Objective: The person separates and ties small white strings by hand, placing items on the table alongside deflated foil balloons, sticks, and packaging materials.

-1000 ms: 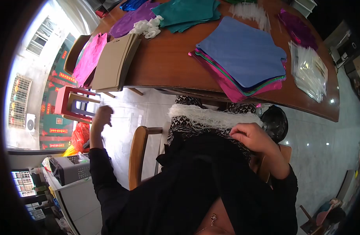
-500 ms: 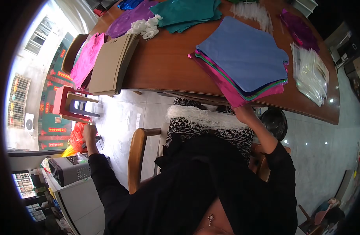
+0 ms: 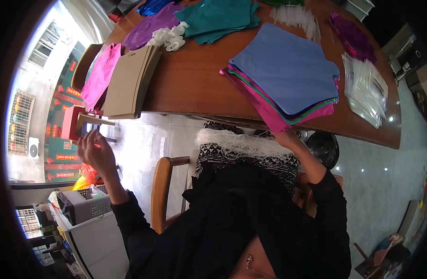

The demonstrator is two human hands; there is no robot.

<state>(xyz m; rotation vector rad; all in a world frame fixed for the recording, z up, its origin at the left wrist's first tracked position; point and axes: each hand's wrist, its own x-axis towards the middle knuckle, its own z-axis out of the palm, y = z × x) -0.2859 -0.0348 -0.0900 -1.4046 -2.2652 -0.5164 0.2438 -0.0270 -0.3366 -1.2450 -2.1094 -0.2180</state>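
Observation:
My left hand (image 3: 95, 151) is held out to the left over the floor, its fingers apart and bent, with nothing seen in it. At the table's front edge, my right hand (image 3: 288, 139) touches the lower corner of a stack of foil sheets; its fingertips are partly hidden. Blue sheet (image 3: 288, 69) lies on top of that stack, with green and pink sheets (image 3: 269, 114) showing below. White strings (image 3: 243, 144) lie in a bundle across my lap, just left of my right hand.
On the wooden table (image 3: 190, 88) are brown cards (image 3: 127, 86), a pink sheet (image 3: 101, 76), white ribbon (image 3: 169, 37), teal sheets (image 3: 218, 21) and clear bags (image 3: 366, 88). A chair arm (image 3: 162, 190) stands left of my lap. A black bag (image 3: 323, 149) hangs at right.
My right hand has moved from the strings on my lap up to the sheet stack's corner. My left hand swung down and left, then rose a little, and its fingers have opened.

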